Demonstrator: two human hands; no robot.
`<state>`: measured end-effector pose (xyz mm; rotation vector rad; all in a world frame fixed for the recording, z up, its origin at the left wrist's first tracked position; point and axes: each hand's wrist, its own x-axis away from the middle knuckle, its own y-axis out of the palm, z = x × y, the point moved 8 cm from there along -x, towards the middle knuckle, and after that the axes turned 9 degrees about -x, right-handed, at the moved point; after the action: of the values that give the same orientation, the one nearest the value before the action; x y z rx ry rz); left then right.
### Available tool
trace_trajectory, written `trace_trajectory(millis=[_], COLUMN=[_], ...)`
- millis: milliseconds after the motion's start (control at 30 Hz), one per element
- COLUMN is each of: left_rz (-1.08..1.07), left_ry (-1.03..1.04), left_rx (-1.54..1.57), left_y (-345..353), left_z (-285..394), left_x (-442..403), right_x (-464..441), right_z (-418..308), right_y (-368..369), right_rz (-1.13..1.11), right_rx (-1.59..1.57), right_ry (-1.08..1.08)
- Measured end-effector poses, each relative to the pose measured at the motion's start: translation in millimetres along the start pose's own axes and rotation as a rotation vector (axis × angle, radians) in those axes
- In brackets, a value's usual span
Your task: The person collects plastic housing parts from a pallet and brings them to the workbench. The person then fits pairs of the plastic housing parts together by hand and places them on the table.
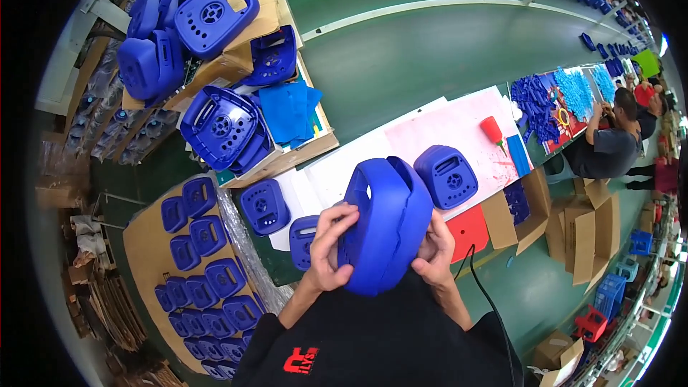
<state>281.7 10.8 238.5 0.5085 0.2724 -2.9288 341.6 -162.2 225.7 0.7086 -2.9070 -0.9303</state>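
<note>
Between my two hands is a blue plastic housing (390, 226), raised in front of my chest, with a seam line running down its side. My left hand (331, 247) grips its left side, fingers and thumb bent around the edge. On the opposite side my right hand (435, 249) presses against it, its fingers partly hidden behind the housing. Just beyond, on the white sheet, another blue housing (446, 177) lies with its round grille up. More blue housings (265, 206) lie to the left, one partly covered by my left hand.
A red bottle (491, 131) lies on the pink-stained sheet (423, 136). Cartons and a crate (326, 140) piled with blue shells stand at upper left. Several housings rest on cardboard (154, 244) at left. Right are a red stool (469, 228), open boxes (534, 208) and a seated person (609, 136).
</note>
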Motion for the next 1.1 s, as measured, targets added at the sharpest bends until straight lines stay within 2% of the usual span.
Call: trace_trajectory(millis=[67,133,200,267,300,333,400,467,533,567,600,667,733,800,833,867,900,967,1100], left_rz=[-0.068,-0.145,-0.153,-0.149,-0.292,-0.29,-0.194,-0.13,-0.13,-0.068,0.017,0.021,0.085,0.091,0.074,0.063,0.08,0.146,0.272], left_ry=[0.038,0.127,0.094,-0.062,-0.061,-0.063,-0.488,-0.466,-0.516,-0.568,-0.718,-0.903,-0.968,-0.84,-0.869,-0.899,-0.747,-0.643,-0.687], left_rx=[-0.051,-0.139,-0.074,0.001,-0.139,-0.135,0.226,0.238,0.874,0.995,1.282,1.45,1.542,1.693,1.662,1.633,1.735,1.739,1.49], left_y=[5,15,24,25,26,29,33,29,31,30,29,23,25,22,22,21,15,6,-10], left_z=[-3,4,4,-11,-13,-14,-49,-67,-84,-94,-91,-125,-135,-136,-140,-146,-146,-157,-122], left_x=[2,-3,-4,-2,-5,-3,12,22,31,36,38,69,78,77,84,93,97,118,131], right_x=[-2,-10,-12,-12,-10,-9,-10,-11,-15,-14,-17,-12,-6,11,21,29,33,28,31], right_z=[0,-11,-10,-5,-2,-2,0,-7,-28,-40,-54,-54,-34,-2,13,22,28,34,45], right_y=[-13,-5,-4,-6,-6,-4,6,17,24,31,49,72,93,113,118,119,119,126,139], right_rz=[0.034,-0.167,-0.118,-0.1,-0.12,-0.12,-0.121,-0.162,-0.253,-0.337,-0.475,-0.687,-0.865,-1.23,-1.358,-1.398,-1.437,-1.466,-1.565], right_rx=[0.035,0.41,0.437,0.51,0.574,0.576,0.702,0.74,0.756,0.804,0.938,1.046,1.084,1.275,1.373,1.418,1.392,1.327,1.272], right_ry=[-0.019,-0.082,-0.034,0.003,0.069,0.072,0.051,0.044,-0.073,-0.07,-0.113,-0.195,-0.166,-0.127,-0.13,-0.192,-0.161,-0.102,-0.035])
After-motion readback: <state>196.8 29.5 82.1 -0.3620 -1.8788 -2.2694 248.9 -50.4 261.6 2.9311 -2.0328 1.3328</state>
